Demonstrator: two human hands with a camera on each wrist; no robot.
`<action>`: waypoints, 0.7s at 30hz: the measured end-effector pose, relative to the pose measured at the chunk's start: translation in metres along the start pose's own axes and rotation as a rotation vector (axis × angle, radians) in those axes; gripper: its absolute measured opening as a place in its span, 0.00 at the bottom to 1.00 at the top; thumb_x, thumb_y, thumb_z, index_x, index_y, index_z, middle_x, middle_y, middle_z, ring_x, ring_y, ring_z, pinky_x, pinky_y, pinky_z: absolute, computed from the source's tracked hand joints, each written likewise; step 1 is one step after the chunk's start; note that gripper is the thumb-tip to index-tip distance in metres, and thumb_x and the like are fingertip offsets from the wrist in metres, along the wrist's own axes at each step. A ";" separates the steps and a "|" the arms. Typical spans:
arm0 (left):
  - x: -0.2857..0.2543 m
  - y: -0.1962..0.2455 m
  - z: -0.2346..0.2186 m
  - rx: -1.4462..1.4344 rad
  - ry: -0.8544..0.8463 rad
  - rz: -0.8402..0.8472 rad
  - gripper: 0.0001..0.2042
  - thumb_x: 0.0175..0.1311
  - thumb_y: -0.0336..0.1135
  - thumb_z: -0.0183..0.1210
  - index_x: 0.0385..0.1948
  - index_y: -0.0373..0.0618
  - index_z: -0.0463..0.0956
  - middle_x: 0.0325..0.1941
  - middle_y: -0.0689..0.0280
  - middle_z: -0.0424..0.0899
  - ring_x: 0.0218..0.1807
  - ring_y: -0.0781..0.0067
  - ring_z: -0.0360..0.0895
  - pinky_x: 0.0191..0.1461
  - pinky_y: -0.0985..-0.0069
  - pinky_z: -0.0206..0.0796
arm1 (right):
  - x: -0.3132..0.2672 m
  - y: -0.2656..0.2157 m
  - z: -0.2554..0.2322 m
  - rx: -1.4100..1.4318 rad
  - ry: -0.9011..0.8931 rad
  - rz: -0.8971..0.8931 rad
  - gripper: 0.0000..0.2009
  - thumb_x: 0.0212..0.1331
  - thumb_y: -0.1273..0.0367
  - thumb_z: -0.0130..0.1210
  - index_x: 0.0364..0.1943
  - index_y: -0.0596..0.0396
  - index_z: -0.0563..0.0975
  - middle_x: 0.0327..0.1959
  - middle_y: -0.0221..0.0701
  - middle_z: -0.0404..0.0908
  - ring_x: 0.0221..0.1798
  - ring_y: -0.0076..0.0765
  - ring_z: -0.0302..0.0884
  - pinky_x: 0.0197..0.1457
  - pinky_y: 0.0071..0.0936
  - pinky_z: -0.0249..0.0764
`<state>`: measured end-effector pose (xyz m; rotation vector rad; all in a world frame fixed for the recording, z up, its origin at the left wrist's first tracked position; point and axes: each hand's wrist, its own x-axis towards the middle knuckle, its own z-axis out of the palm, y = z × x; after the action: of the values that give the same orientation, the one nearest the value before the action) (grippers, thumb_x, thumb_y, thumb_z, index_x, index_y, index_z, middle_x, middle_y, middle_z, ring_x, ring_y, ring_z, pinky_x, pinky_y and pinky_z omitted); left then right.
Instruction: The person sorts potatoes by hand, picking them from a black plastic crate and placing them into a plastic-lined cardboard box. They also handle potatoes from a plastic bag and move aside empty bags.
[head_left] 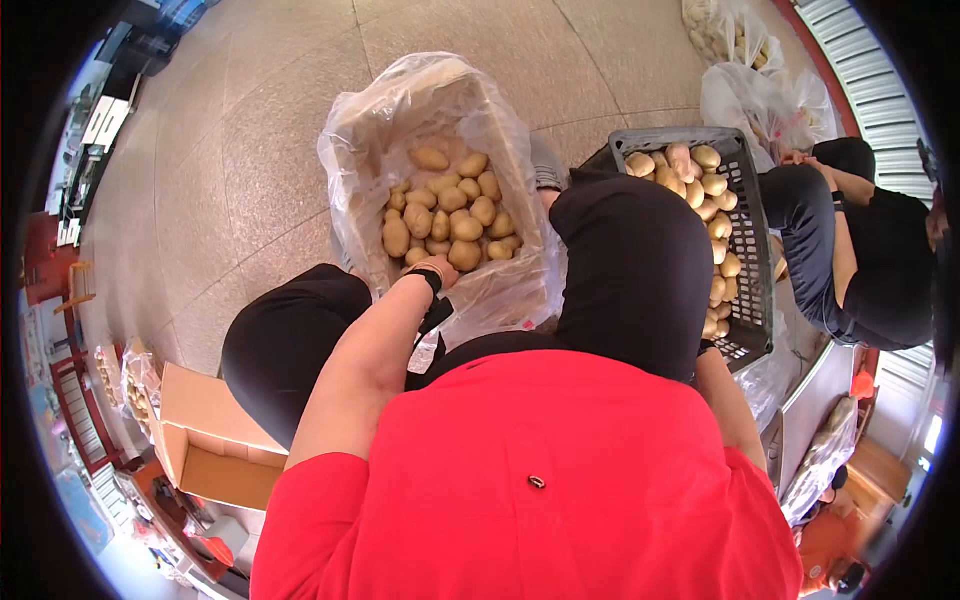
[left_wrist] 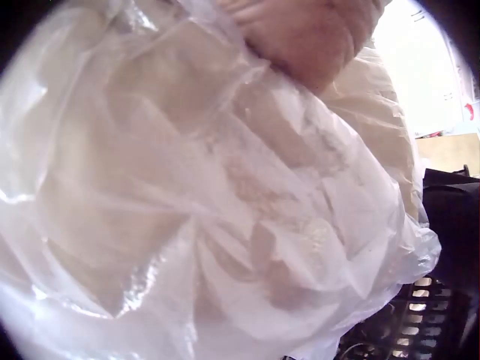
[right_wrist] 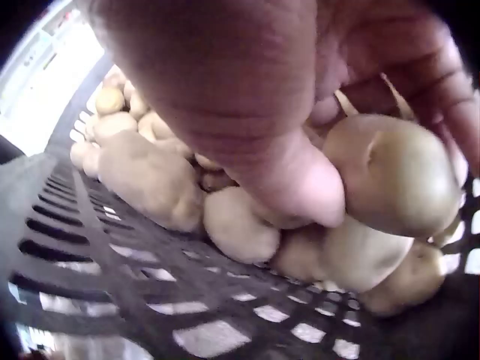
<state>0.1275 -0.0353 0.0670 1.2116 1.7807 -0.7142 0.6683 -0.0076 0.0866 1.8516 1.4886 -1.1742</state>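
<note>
A cardboard box lined with a clear plastic bag [head_left: 360, 150] holds several potatoes [head_left: 450, 215]. My left hand [head_left: 443, 272] is at the box's near rim, beside the closest potatoes. In the left wrist view the left hand [left_wrist: 300, 30] lies over the crumpled plastic bag [left_wrist: 225, 195], and its fingers are hidden. A black slatted basket [head_left: 752, 260] at my right holds more potatoes [head_left: 715, 215]. My knee hides the right hand in the head view. In the right wrist view my right hand [right_wrist: 360, 112] holds a potato [right_wrist: 397, 184] between thumb and fingers, above the basket's potato pile [right_wrist: 150, 180].
Another person in black [head_left: 860, 240] squats beyond the basket. White bags of potatoes [head_left: 760, 90] lie at the far right. An open cardboard box [head_left: 210, 440] stands at my lower left. Tiled floor [head_left: 250, 120] stretches to the far left.
</note>
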 end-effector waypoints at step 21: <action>-0.202 0.106 -0.176 -1.635 -0.277 1.113 0.27 0.65 0.52 0.49 0.58 0.43 0.62 0.44 0.58 0.75 0.36 0.68 0.77 0.36 0.73 0.72 | -0.240 -0.343 -0.164 0.514 0.192 -0.892 0.22 0.56 0.61 0.57 0.51 0.62 0.71 0.32 0.33 0.78 0.26 0.21 0.75 0.27 0.17 0.72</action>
<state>0.2044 0.0571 0.3293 0.5865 0.6600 1.0309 0.3865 0.0950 0.4211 1.6276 2.4290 -1.9617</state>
